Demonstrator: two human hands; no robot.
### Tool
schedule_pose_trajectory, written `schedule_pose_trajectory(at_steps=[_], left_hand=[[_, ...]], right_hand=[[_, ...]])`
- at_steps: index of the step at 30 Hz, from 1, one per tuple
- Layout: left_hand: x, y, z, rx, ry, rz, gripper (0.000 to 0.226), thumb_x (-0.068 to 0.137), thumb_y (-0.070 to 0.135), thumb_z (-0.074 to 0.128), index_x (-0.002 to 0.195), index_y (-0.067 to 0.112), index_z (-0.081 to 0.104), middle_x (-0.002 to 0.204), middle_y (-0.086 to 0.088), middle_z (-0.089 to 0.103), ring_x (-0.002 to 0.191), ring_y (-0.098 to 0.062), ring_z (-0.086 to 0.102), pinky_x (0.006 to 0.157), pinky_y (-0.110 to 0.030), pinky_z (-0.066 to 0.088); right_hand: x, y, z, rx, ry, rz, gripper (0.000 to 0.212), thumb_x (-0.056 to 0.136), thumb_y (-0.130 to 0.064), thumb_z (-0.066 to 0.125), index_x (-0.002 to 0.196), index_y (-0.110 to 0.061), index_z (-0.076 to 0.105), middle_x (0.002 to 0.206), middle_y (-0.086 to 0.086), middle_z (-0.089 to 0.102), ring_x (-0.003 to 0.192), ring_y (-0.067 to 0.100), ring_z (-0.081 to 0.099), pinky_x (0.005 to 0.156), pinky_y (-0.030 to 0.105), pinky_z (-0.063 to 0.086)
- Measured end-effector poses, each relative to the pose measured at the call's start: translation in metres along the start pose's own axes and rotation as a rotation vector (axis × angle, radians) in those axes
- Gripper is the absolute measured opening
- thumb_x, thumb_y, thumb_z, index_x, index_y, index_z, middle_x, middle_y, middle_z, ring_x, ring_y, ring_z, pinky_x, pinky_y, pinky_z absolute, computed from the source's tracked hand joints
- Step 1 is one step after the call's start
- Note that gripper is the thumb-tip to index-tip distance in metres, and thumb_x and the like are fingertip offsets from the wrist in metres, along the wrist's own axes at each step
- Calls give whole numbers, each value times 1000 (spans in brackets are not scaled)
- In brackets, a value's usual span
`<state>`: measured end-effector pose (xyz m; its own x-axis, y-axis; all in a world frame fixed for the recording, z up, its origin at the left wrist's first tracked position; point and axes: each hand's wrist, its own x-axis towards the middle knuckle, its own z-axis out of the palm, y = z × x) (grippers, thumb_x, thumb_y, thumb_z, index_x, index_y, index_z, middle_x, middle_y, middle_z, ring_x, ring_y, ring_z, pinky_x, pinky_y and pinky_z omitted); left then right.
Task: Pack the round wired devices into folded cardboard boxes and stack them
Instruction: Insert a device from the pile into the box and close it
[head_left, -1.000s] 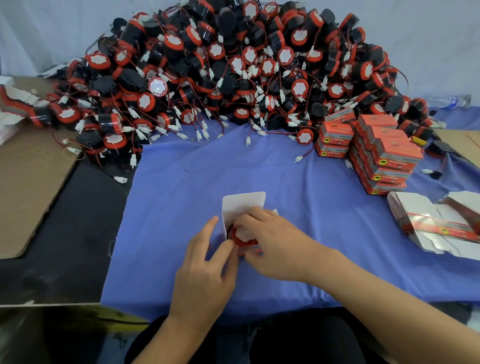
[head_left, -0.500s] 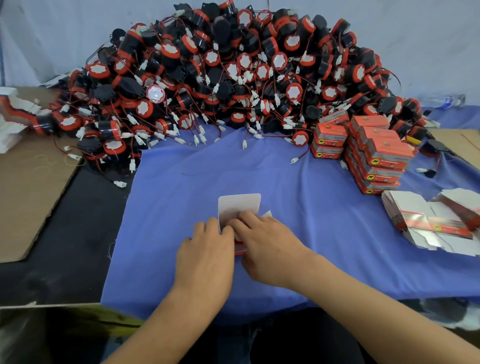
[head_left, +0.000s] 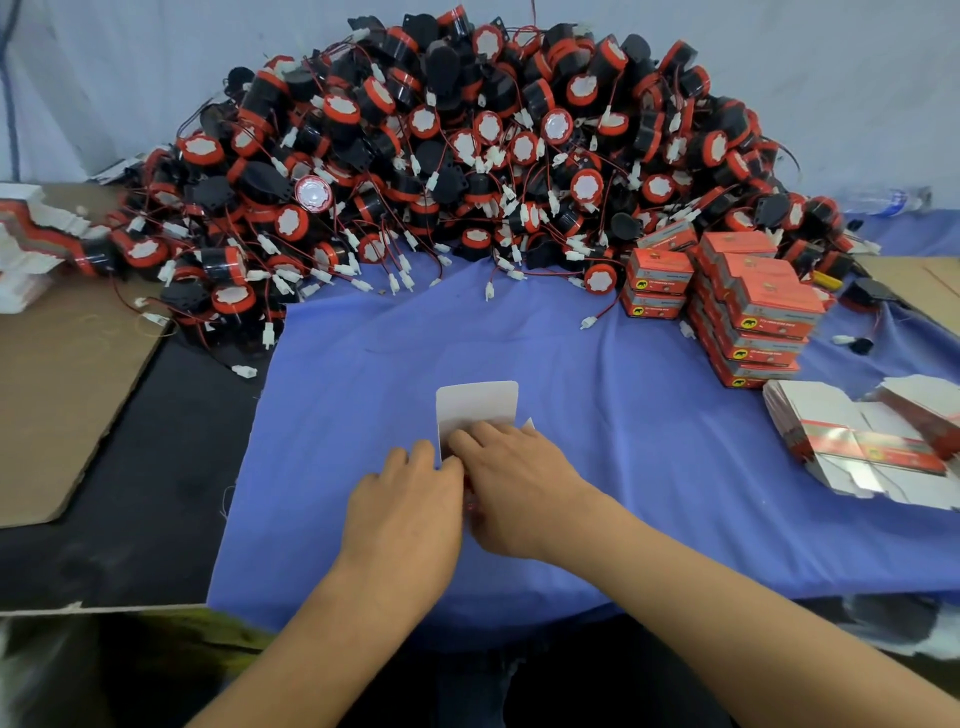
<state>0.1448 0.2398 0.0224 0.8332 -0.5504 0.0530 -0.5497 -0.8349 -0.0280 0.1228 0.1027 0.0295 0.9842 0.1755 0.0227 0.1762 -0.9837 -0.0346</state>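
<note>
On the blue cloth (head_left: 597, 395) in front of me stands a small cardboard box (head_left: 477, 405) with its white lid flap raised. My left hand (head_left: 408, 499) grips the box's left side. My right hand (head_left: 511, 486) covers the box from the right, fingers curled over its open top. Only a sliver of red shows between the hands, so the round device inside is mostly hidden. A big heap of red-and-black round wired devices (head_left: 467, 156) fills the back. Packed orange boxes (head_left: 748, 306) are stacked at the right.
Flat unfolded box blanks (head_left: 857, 441) lie at the right edge, and more blanks (head_left: 31, 244) at the far left. Brown cardboard sheets (head_left: 67, 384) cover the left of the black table. Loose white connectors trail from the heap onto the cloth.
My hands have closed together over the box. The red device that showed between them a second ago is now almost fully covered. The lid flap still stands up.
</note>
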Motion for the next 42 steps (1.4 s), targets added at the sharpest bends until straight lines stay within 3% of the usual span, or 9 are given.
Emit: schedule_pose_trajectory(at_steps=[8, 11, 17, 22, 26, 31, 37, 40, 42], left_hand=[[-4, -5, 15, -523, 158, -55, 7, 101, 27, 58, 104, 30, 52, 99, 11, 50, 91, -16, 54, 67, -35, 47], [-7, -5, 22, -880, 218, -153, 37, 94, 31, 71, 105, 38, 36, 106, 17, 62, 87, -8, 66, 68, -35, 55], [-2, -10, 39, -1081, 239, -123, 28, 92, 26, 74, 106, 43, 57, 108, 32, 64, 92, 6, 65, 71, -6, 48], [-3, -10, 55, -884, 246, -6, 22, 100, 38, 56, 118, 30, 66, 116, 24, 52, 95, -3, 63, 80, -29, 57], [-1, -13, 59, -862, 281, 25, 37, 101, 53, 45, 115, 28, 68, 120, 24, 48, 109, -5, 59, 87, -34, 57], [10, -15, 61, -987, 285, -16, 4, 96, 23, 70, 94, 27, 71, 142, 17, 55, 125, -7, 55, 96, -30, 49], [14, -9, 58, -1441, 179, -109, 43, 94, 4, 68, 109, 39, 48, 117, 22, 70, 104, -6, 70, 82, -29, 59], [19, -13, 56, -1468, 124, -74, 63, 94, 1, 67, 131, 49, 47, 118, 20, 70, 110, -1, 68, 86, -20, 56], [21, -17, 56, -1421, 113, -31, 51, 95, 1, 66, 119, 46, 61, 117, 19, 70, 112, -2, 67, 90, -22, 56]], right_hand=[[-14, 11, 11, 102, 133, 4, 37, 90, -36, 56, 126, -30, 62, 126, -2, 49, 122, 27, 39, 103, 36, 32], [-21, 18, 20, 169, 261, 27, 38, 87, -33, 64, 125, -32, 66, 128, 0, 48, 123, 29, 39, 112, 49, 35], [-30, 20, 46, 688, 532, 208, 72, 76, -23, 86, 132, -41, 46, 148, -14, 14, 137, -15, 25, 96, 9, 45], [-33, 13, 58, 1035, 587, 356, 69, 70, -36, 89, 123, -40, 44, 129, -26, 47, 122, 1, 58, 96, 13, 48], [-37, 12, 63, 1085, 563, 356, 58, 79, -35, 84, 128, -34, 52, 132, -15, 60, 128, 5, 58, 102, 20, 48], [-37, 14, 65, 1311, 706, 367, 25, 100, -6, 61, 119, -22, 68, 126, -6, 70, 130, 8, 59, 105, 25, 50], [-33, 21, 65, 1521, 724, 528, 65, 90, 6, 71, 134, -39, 56, 132, -9, 58, 126, 7, 59, 93, 31, 58], [-32, 24, 61, 1448, 572, 387, 53, 96, 8, 59, 136, -27, 59, 129, -8, 68, 127, 10, 61, 101, 31, 55], [-33, 24, 61, 1402, 558, 388, 37, 98, 7, 56, 123, -19, 64, 123, -6, 71, 120, 8, 64, 99, 30, 53]])
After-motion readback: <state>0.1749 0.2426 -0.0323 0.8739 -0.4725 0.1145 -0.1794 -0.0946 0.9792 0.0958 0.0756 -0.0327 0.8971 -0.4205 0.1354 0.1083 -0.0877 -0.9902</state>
